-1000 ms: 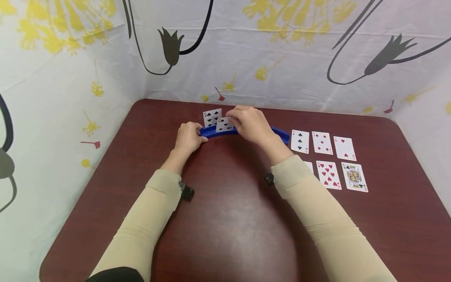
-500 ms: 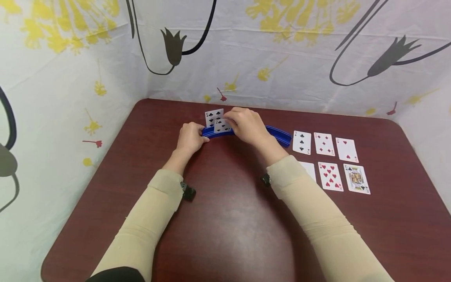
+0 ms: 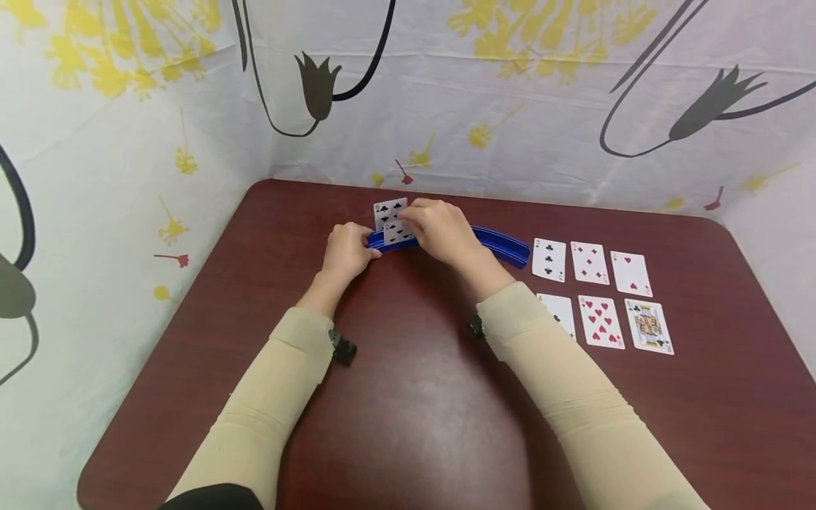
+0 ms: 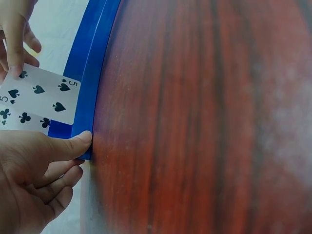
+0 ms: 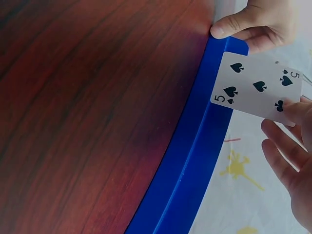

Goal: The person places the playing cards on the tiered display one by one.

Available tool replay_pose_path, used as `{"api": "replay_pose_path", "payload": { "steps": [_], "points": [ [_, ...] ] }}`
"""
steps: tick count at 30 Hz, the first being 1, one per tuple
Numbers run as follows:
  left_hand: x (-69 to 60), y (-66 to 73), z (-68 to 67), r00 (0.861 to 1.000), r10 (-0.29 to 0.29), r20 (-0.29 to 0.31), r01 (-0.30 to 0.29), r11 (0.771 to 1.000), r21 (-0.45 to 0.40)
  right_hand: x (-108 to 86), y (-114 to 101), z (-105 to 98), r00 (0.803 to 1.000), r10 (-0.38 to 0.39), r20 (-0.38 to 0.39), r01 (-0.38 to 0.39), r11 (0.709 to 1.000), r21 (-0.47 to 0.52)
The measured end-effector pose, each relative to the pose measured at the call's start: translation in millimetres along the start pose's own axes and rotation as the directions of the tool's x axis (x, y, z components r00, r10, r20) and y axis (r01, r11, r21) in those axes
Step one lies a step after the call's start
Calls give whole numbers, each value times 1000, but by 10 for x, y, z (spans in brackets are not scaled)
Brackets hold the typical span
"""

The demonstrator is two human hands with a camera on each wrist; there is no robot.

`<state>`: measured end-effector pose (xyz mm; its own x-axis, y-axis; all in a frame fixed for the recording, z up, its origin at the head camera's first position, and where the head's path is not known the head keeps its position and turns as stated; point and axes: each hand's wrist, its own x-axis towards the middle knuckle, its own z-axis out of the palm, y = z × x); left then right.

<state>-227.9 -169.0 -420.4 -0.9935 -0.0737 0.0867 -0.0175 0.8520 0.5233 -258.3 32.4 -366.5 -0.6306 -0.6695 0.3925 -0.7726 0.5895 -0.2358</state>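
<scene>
A curved blue card holder (image 3: 503, 246) lies near the far side of the table. My left hand (image 3: 347, 249) grips its left end, with the thumb on the front edge in the left wrist view. Between thumb and fingers, my right hand (image 3: 440, 230) pinches a five of spades (image 5: 256, 87) by its upper edge. The card's lower edge is at the holder, near the left end; whether it sits in the groove I cannot tell. Behind it a six of clubs (image 3: 384, 210) stands upright in the holder, partly covered by the five.
Right of the holder, face-up cards lie in two rows on the brown table (image 3: 408, 425). The far row has a three of clubs (image 3: 549, 260), a diamonds card (image 3: 589, 263) and a two of hearts (image 3: 631, 273). The near row includes a hearts card (image 3: 601, 322) and a king of clubs (image 3: 649, 327).
My right hand has moved slightly left and down with the five of spades, which now overlaps more of the six of clubs. The left hand keeps its grip on the holder.
</scene>
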Motion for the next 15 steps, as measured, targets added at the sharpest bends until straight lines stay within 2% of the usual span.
{"api": "replay_pose_path", "payload": {
  "steps": [15],
  "points": [
    [7,5,0,1000,12,-2,-12,1000,11,26,-4,55,998,-45,-43,46,999,25]
  ]
}}
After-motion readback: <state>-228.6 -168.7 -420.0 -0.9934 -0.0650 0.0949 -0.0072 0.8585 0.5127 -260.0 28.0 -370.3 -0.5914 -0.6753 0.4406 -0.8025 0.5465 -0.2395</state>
